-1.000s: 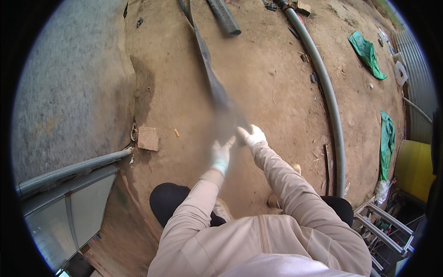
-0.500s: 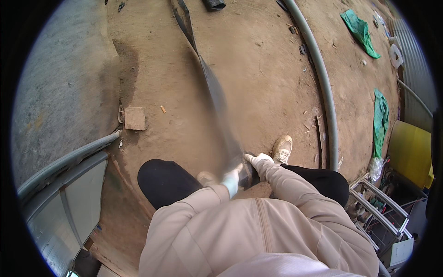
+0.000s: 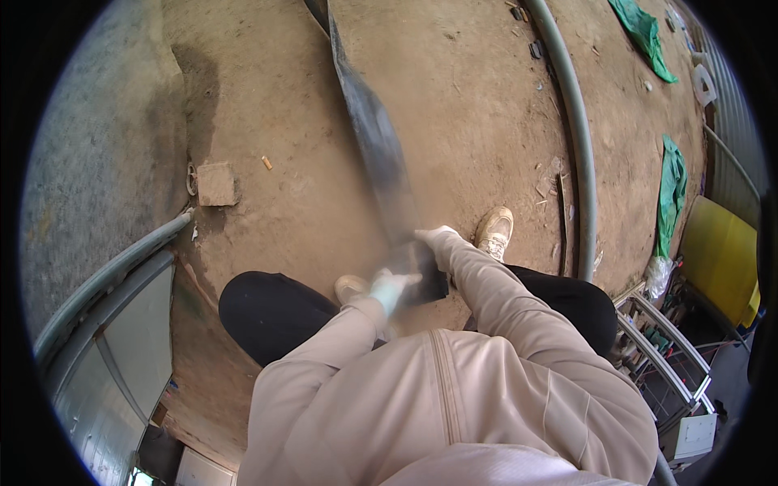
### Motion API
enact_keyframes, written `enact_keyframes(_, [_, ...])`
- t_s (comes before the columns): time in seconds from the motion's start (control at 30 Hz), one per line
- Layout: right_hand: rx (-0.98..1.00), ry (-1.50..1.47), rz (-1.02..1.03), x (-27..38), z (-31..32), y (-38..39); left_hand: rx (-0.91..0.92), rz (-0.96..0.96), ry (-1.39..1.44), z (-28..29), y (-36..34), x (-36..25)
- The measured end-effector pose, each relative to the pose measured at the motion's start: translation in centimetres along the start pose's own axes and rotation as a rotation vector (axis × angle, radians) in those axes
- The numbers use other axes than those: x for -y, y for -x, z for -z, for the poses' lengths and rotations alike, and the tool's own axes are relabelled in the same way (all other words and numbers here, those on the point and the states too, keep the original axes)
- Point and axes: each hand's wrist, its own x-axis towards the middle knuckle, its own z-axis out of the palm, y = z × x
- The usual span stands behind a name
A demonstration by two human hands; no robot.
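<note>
Two-handed, gripping long black strip (image 3: 367, 117) with left hand (image 3: 393, 285) and right hand (image 3: 439, 241); could twist if pulled harder on one side

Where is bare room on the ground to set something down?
Mostly bare dirt lies between the square block and the black strip, and between the strip and the grey pipe, though scraps line the pipe's left side. Crowded: between the left hand and right hand, and at lower right by the metal frame and yellow container.
</note>
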Motion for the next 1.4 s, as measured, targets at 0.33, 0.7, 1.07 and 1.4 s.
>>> enact_keyframes(0.33, [0.204,-0.047,0.445,-3.2,-0.3,3.9,0.301,-0.12,0.621,6.8,-6.8,-8.8])
enact_keyframes(0.7, [-0.402,0.028,0.631,6.6,-1.4,8.1,0.288,-0.203,0.945,10.2,-0.1,-11.0])
enact_keyframes(1.07, [-0.046,-0.328,0.654,11.6,4.9,4.7,-0.428,-0.416,0.252,9.4,-2.4,-15.0])
enact_keyframes(1.4, [-0.562,-0.063,0.889,15.5,0.7,2.6,-0.133,-0.521,0.495,18.8,-3.1,-22.9])
